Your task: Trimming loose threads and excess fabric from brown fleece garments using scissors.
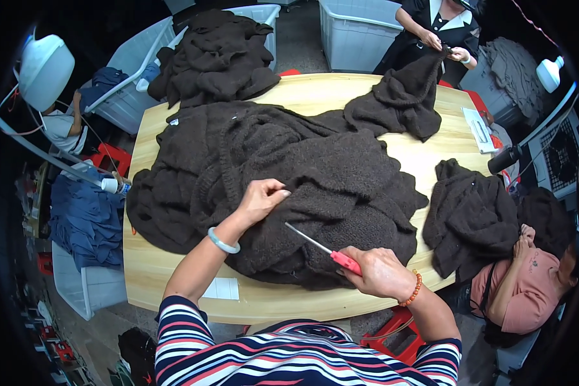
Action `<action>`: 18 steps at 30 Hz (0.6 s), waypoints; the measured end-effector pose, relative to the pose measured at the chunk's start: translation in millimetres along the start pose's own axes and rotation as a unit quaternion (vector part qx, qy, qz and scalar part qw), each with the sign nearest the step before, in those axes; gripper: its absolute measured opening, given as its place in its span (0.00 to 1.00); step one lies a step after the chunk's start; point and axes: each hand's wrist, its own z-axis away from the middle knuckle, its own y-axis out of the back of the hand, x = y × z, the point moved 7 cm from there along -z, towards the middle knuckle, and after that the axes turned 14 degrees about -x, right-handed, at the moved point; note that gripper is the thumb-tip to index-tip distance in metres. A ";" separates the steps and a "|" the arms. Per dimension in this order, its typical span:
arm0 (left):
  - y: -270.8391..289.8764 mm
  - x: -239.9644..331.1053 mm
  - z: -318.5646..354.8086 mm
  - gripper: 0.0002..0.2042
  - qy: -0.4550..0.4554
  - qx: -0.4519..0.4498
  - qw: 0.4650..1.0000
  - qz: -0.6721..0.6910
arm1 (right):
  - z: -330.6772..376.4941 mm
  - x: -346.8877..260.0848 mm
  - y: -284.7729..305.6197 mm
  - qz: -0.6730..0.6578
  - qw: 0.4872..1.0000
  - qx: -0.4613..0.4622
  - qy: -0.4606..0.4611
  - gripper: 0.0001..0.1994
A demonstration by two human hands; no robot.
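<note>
A heap of dark brown knitted garments (321, 167) covers the middle of the table in front of me. My left hand (262, 198), with a pale bangle at the wrist, is closed in a pinch on the knit near the heap's centre. In my right hand (381, 273) is a slim tool with a red handle (346, 262). Its thin metal shaft points up and left across the knit, and the tip lies a little below my left fingertips. What kind of tool it is, I cannot make out for certain. A beaded bracelet circles my right wrist.
On the wooden table (167, 276) lies a white paper (222, 289). A co-worker (450, 35) at the far right handles a brown knit; another in pink (518, 289) sits at the right by a brown garment (469, 219). Lamps (45, 74) and grey bins (357, 32) stand around.
</note>
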 end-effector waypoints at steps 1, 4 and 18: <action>12.3 7.0 1.5 0.06 -0.023 0.042 0.999 -0.010 | -1.2 3.3 -0.2 -0.005 1.000 0.003 -0.003 0.15; 82.0 34.5 12.8 0.06 -0.157 0.283 0.898 -0.299 | -11.0 14.0 -1.5 -0.005 0.999 0.023 -0.022 0.15; 13.8 159.1 7.1 0.04 -0.185 0.169 0.965 -0.077 | -30.8 19.2 -30.7 0.003 0.998 -0.044 0.045 0.11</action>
